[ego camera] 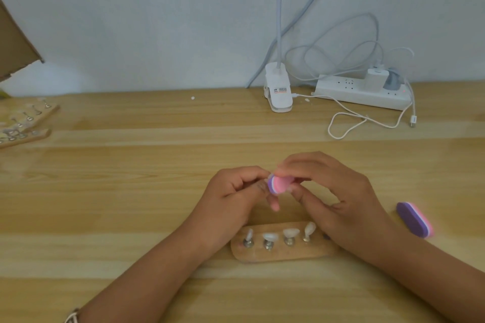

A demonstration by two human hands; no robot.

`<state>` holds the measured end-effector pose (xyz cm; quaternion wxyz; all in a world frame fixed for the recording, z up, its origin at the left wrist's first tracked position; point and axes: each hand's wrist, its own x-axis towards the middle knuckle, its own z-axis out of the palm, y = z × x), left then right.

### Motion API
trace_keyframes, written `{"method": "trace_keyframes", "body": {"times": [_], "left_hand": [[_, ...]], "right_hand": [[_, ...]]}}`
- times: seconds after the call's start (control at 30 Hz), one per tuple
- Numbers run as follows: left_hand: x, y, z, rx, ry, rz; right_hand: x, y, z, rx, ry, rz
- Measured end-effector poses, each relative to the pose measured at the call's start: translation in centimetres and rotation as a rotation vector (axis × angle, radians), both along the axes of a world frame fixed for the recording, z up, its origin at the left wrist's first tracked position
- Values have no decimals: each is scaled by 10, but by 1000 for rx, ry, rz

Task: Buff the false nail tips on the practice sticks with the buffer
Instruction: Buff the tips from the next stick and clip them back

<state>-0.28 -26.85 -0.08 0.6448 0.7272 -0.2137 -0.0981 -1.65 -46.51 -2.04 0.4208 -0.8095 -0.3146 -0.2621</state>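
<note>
My right hand (333, 191) pinches a small pink and purple buffer (355, 184) above the middle of the table. My left hand (236, 196) is curled beside it, fingertips meeting the buffer's end; a practice stick between those fingers is mostly hidden. Below both hands lies a wooden holder (278, 254) with several clear false nail tips (270, 237) standing on metal sticks. My right hand covers the holder's right end.
A second purple and pink buffer (414, 219) lies on the table at the right. Two more wooden holders with sticks (29, 118) sit at the far left. A white clip lamp (278, 92), a power strip (364, 92) and loose cables line the back wall.
</note>
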Motion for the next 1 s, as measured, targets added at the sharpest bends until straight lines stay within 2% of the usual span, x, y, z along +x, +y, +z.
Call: {"method": "trace_keyframes", "body": {"times": [0.27,0.4,0.5,0.67,0.8,0.9,1.0], "left_hand": [[-1,0,3,-4,-8,-22],[-3,2,2,10,21,-33],[-4,3,5,-29,64,-54],[-2,4,4,-8,78,-54],[-3,4,7,51,62,-90],[-3,5,9,67,108,-123],[-1,6,10,116,103,-151]], "right_hand": [[1,1,0,-10,-20,-25],[2,-1,2,41,12,-108],[-1,0,3,47,-22,-107],[1,-1,4,145,36,-68],[2,-1,0,17,37,-8],[4,-3,4,123,77,-96],[-2,2,3,44,-31,-5]]}}
